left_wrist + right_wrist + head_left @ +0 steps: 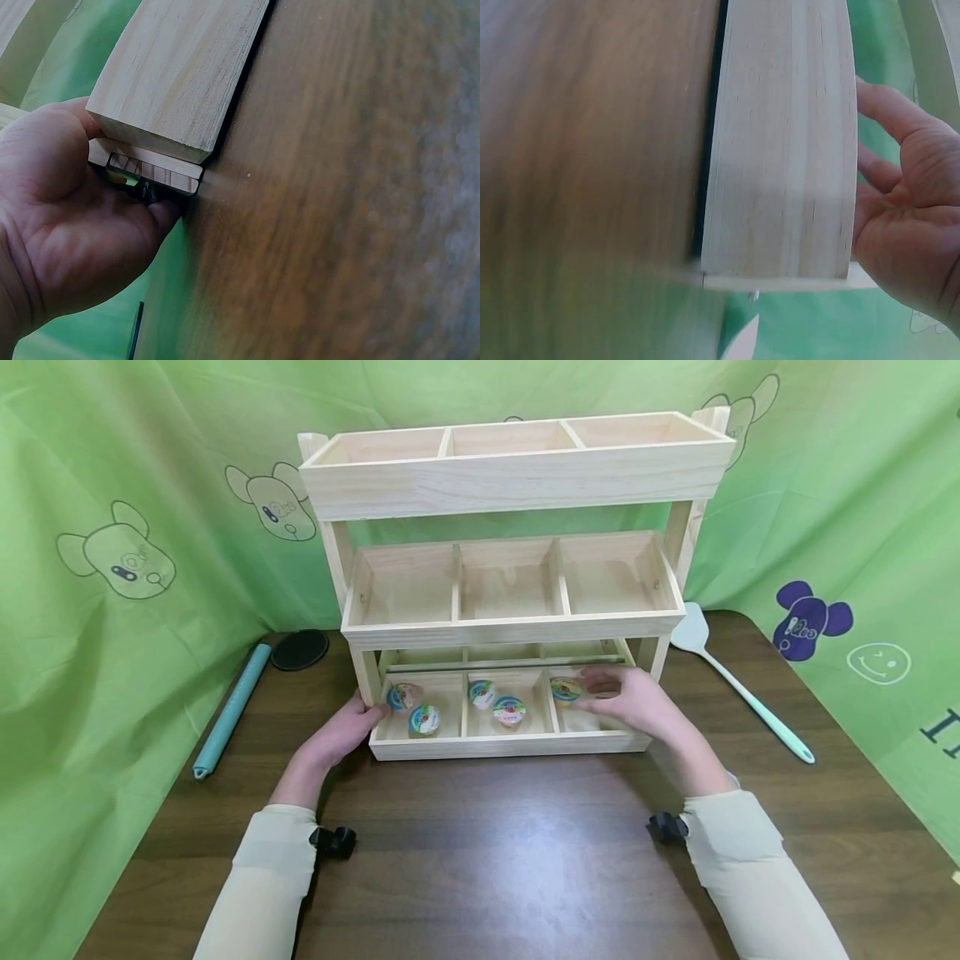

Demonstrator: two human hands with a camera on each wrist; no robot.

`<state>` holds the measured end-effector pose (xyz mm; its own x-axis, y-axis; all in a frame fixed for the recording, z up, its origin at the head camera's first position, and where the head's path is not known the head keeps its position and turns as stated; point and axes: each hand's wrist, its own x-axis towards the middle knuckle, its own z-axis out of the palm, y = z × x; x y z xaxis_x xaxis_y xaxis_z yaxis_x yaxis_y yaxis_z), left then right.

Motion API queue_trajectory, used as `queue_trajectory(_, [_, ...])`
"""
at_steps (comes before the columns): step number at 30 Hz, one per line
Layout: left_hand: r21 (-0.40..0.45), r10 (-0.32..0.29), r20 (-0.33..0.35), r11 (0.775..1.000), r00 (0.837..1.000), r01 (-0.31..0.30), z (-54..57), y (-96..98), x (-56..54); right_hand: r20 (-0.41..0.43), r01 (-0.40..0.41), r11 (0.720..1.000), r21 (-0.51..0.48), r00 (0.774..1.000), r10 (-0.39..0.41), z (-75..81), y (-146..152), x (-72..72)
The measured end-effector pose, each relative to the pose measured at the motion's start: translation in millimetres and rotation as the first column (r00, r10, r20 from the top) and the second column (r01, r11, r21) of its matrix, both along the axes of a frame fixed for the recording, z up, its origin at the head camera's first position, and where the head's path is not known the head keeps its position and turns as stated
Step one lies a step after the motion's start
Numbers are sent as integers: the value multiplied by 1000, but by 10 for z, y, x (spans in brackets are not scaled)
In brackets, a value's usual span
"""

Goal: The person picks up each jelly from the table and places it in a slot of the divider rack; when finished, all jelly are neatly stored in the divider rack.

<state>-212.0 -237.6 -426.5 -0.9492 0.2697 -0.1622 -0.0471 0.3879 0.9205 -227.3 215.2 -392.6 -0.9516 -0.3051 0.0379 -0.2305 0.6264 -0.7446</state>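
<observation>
A three-tier wooden rack (517,485) stands on the table, each tier split into three compartments. My left hand (347,727) grips its lower left end; in the left wrist view that hand (82,202) wraps the wooden end beside the bottom box (176,75). In the bottom right compartment my right hand (633,697) holds a small jelly cup (566,689) by its edge, thumb and fingers at the cup's right side. Behind the box front (784,142), the right hand (907,172) has its fingertips hidden. Jelly cups (425,719) lie in the left compartment, others (509,711) in the middle one.
A teal rod-shaped item (232,710) and a black round disc (300,650) lie left of the rack. To the right lies a spatula (750,693) with a pale green handle. A green printed cloth (150,635) hangs behind the brown table (487,860).
</observation>
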Motion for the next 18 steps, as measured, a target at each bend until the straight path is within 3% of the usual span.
queue_trajectory(5, [-4, 3, 5, 1000, 1000, -3, -4, -4, 7, -31, -36, 999, -29, 999, 35, 25, 90, 58])
queue_trajectory(18, [2, 12, 13, 1000, 1000, -12, -1, 0, 9, -71, -24, 998, -65, 997, 19, 135, 357, 348])
